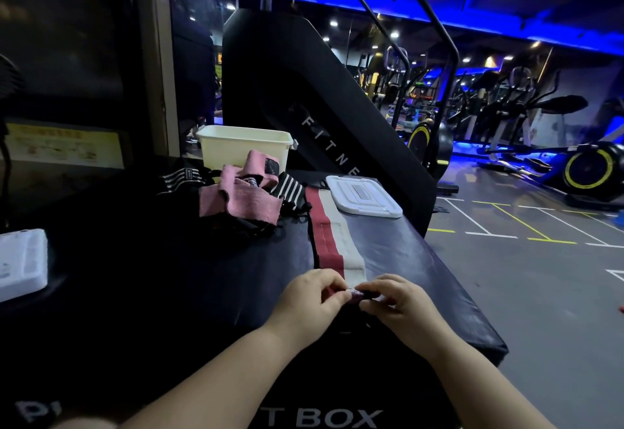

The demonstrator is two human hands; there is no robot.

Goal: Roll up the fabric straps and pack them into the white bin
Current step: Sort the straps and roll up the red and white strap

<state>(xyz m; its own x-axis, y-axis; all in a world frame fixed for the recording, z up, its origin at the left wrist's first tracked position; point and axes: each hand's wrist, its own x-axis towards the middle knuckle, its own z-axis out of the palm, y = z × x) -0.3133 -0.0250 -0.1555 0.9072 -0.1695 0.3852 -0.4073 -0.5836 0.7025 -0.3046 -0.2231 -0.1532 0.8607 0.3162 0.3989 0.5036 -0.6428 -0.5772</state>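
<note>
Strap end (pixel 355 292) mostly behind fingers (pixel 332 283)

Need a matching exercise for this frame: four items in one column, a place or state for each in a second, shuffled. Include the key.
Items
1. white bin
2. lid
3. red and white strap
4. pink straps

Places or states
A. heaped just in front of the bin
B. stretched flat along the padded box, near end pinched by the left hand and right hand
C. upright at the far end, top open
D. lying flat, off the bin, near the right edge

Pairs: 1-C, 2-D, 3-B, 4-A
</note>
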